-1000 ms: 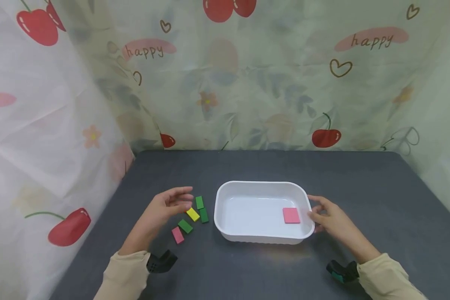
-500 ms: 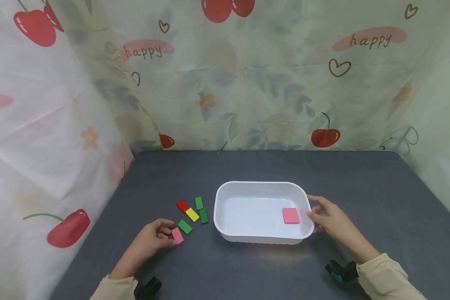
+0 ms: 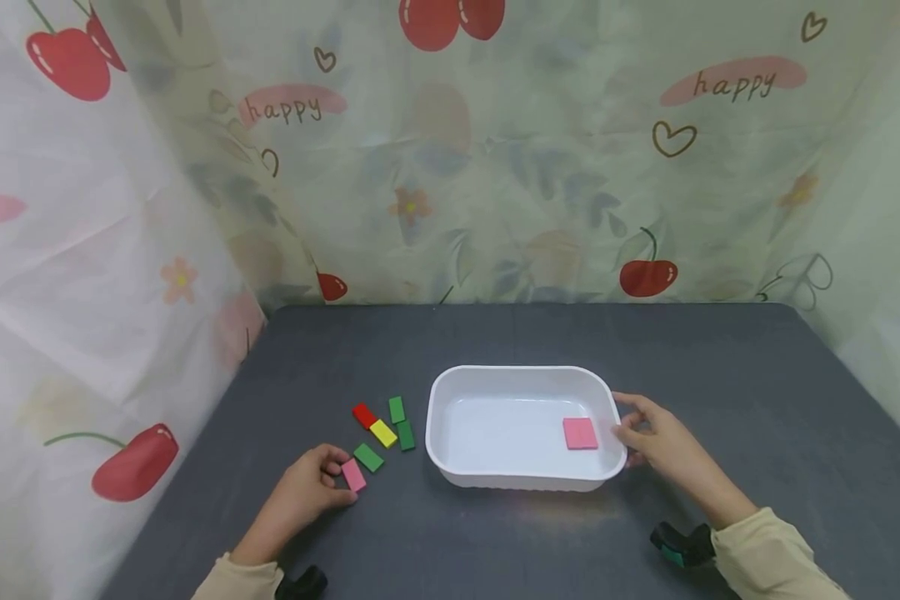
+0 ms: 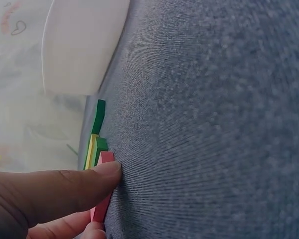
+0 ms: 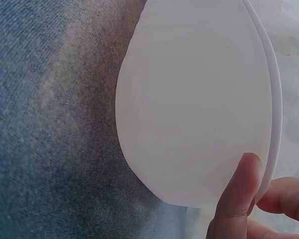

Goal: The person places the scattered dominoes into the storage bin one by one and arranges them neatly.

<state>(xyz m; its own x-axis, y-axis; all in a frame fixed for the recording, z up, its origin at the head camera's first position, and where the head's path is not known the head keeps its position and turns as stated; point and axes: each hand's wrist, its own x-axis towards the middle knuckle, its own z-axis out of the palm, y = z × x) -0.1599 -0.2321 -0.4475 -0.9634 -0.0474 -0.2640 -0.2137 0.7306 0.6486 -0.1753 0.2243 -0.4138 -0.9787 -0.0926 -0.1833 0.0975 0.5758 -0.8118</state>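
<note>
My left hand (image 3: pixel 303 493) pinches a small pink block (image 3: pixel 353 475) on the dark table, thumb on its near side and fingers at its far side. In the left wrist view the thumb covers part of this pink block (image 4: pixel 106 157). Just beyond it lies a green block (image 3: pixel 369 457). My right hand (image 3: pixel 658 433) grips the right end of a white plastic tub (image 3: pixel 521 482). The right wrist view has the fingers at the rim of the tub (image 5: pixel 199 99). A flat pink square (image 3: pixel 580 433) lies inside, toward the right end.
Beyond the left hand are a red block (image 3: pixel 363 416), a yellow block (image 3: pixel 383 433) and two green blocks, one green block (image 3: pixel 406 435) nearest the tub. A patterned cloth (image 3: pixel 450 167) hangs behind the table (image 3: pixel 510 333) and along its sides.
The left hand has moved down and toward me from above the yellow block to the pink block, uncovering the red block, and its fingers have closed on the pink one. The right hand stays put.
</note>
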